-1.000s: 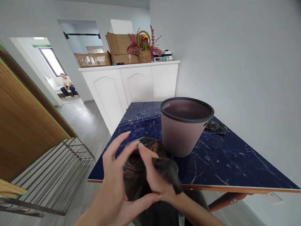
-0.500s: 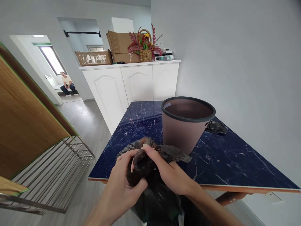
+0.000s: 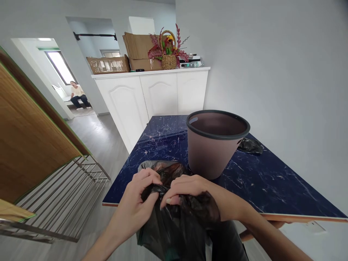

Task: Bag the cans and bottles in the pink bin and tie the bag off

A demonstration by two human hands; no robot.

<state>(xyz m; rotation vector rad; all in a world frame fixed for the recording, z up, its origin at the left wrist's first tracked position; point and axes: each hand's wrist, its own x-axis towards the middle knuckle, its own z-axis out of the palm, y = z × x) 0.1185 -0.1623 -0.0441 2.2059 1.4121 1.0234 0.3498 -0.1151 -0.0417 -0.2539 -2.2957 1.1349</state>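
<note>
A thin black plastic garbage bag (image 3: 174, 224) hangs over the near edge of the table, its upper part bunched on the tabletop. My left hand (image 3: 143, 194) pinches the gathered film between thumb and fingers. Close beside it, my right hand (image 3: 187, 190) is closed on another part of the bag, and some film lies over its wrist. Just beyond my hands stands a brownish-mauve trash can (image 3: 212, 156) with a dark rim, upright and with no bag over its rim. Behind it on the right lies a folded black bag bundle (image 3: 250, 145).
The blue marble-patterned table (image 3: 160, 141) has a wooden edge. White cabinets (image 3: 160, 94) behind it carry cardboard boxes (image 3: 108, 65) and a flower basket (image 3: 169, 61). A metal rack (image 3: 67, 195) stands left. A person (image 3: 77, 96) sits in the far room.
My right hand has turned over, knuckles up, and come down beside the left. The bag's gathered opening has been pulled lower and flattened between them. The trash can has stayed put.
</note>
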